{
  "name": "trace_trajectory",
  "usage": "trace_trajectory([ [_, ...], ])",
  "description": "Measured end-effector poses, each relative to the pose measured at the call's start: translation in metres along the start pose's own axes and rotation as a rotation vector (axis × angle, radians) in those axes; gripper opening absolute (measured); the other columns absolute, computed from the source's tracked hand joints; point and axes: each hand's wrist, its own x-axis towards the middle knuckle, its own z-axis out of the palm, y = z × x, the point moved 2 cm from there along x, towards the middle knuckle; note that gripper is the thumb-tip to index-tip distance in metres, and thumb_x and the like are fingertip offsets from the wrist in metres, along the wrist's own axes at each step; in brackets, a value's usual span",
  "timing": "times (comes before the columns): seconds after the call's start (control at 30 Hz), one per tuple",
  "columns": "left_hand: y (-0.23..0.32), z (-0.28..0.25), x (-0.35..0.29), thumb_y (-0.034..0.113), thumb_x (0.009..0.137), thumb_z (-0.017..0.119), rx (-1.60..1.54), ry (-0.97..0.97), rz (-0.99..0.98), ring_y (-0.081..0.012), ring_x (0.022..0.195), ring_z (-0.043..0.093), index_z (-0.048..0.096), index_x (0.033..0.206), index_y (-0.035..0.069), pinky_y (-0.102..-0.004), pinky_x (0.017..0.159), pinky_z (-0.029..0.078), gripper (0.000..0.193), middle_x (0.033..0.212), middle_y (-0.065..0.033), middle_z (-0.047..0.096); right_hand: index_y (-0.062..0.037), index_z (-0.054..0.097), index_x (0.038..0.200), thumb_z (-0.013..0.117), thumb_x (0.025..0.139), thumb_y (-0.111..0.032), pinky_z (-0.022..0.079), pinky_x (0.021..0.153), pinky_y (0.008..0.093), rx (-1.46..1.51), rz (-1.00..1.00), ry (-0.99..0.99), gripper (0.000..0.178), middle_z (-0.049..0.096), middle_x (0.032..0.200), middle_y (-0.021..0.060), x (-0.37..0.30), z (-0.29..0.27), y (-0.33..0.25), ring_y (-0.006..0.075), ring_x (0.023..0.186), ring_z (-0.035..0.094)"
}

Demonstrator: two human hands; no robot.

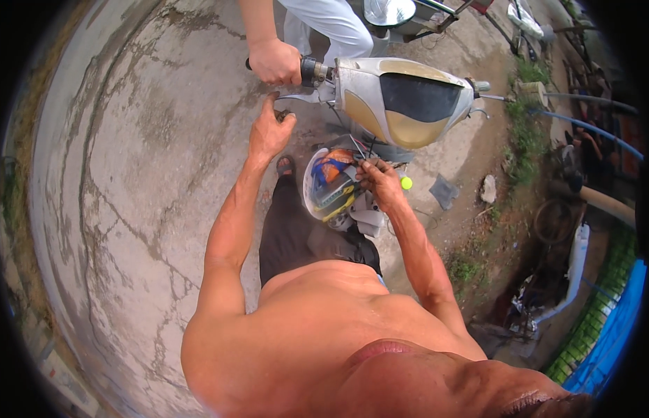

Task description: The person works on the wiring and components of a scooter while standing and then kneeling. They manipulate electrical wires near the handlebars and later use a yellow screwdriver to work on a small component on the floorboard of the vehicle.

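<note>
A scooter's handlebar head with a white, gold and dark cover (422, 104) stands in front of me. My left hand (270, 134) is beside its silver brake lever (301, 98). The index finger reaches to the lever's tip, the thumb stands apart, and the other fingers curl, their tips dark. Another person's hand (276, 63) is wrapped round the black handlebar grip (309, 72). Below the cover, my right hand (382, 182) is closed in a pinch on a thin metal rod (358, 148), its kind unclear. That hand is over a white bucket (308, 182) of mixed items.
The other person's light trousers (335, 31) are at the far side, near another vehicle's part (388, 11). A dark flat scrap (444, 192) and a stone (487, 189) lie on the ground to the right. Cracked concrete (157, 139) spreads on the left.
</note>
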Motion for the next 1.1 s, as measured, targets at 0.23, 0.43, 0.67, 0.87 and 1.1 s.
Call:
trace_trajectory([
  [0.23, 0.012, -0.004, -0.022, 0.026, 0.089, 0.064, -0.175, -0.096, -0.099, -0.0284, 0.073, 0.07, 0.031, 0.154, -0.001, -0.0402, 0.075, 0.055, 0.078, 0.081, -0.0164, 0.068, -0.0092, 0.069, 0.112, 0.064, 0.102, -0.027, 0.048, 0.076, 0.0247, -0.041, 0.019, -0.008, 0.021, 0.072, 0.101, 0.001, 0.002, 0.012, 0.001, 0.0107, 0.09, 0.065],
  [0.43, -0.001, -0.002, -0.021, 0.019, 0.091, 0.063, -0.454, -0.109, -0.161, -0.0163, 0.069, 0.062, 0.023, 0.16, 0.001, -0.0348, 0.068, 0.056, 0.082, 0.085, -0.0094, 0.068, -0.0088, 0.07, 0.116, 0.061, 0.104, -0.027, 0.047, 0.076, 0.0239, -0.005, 0.026, -0.032, 0.024, 0.072, 0.101, 0.0011, 0.0, 0.016, -0.009, 0.0098, 0.089, 0.065],
  [0.67, -0.012, -0.004, -0.032, 0.015, 0.092, 0.064, -0.528, -0.029, -0.139, -0.0145, 0.072, 0.062, 0.023, 0.16, 0.0, -0.0295, 0.069, 0.053, 0.081, 0.088, -0.0103, 0.068, -0.0043, 0.073, 0.11, 0.072, 0.097, -0.018, 0.047, 0.074, 0.0254, -0.236, -0.078, -0.038, 0.019, 0.072, 0.093, 0.0017, 0.007, 0.003, -0.004, 0.009, 0.082, 0.061],
  [0.87, -0.02, 0.001, -0.016, 0.02, 0.093, 0.063, -0.458, 0.054, 0.024, -0.0164, 0.071, 0.065, 0.026, 0.16, 0.006, -0.0283, 0.06, 0.049, 0.078, 0.095, -0.0125, 0.068, -0.0003, 0.072, 0.112, 0.073, 0.095, -0.017, 0.049, 0.082, 0.0272, -0.444, -0.193, 0.028, 0.023, 0.073, 0.099, 0.0037, -0.007, 0.022, -0.021, 0.0122, 0.087, 0.063],
  [1.1, -0.003, -0.003, -0.036, 0.021, 0.094, 0.06, -0.588, -0.056, -0.231, -0.0154, 0.067, 0.065, 0.032, 0.157, 0.007, -0.0281, 0.06, 0.049, 0.07, 0.097, -0.0134, 0.07, 0.0009, 0.071, 0.114, 0.066, 0.1, -0.016, 0.049, 0.083, 0.0278, -0.329, -0.138, -0.01, 0.023, 0.072, 0.1, 0.0055, -0.007, 0.017, -0.011, 0.0124, 0.092, 0.063],
])
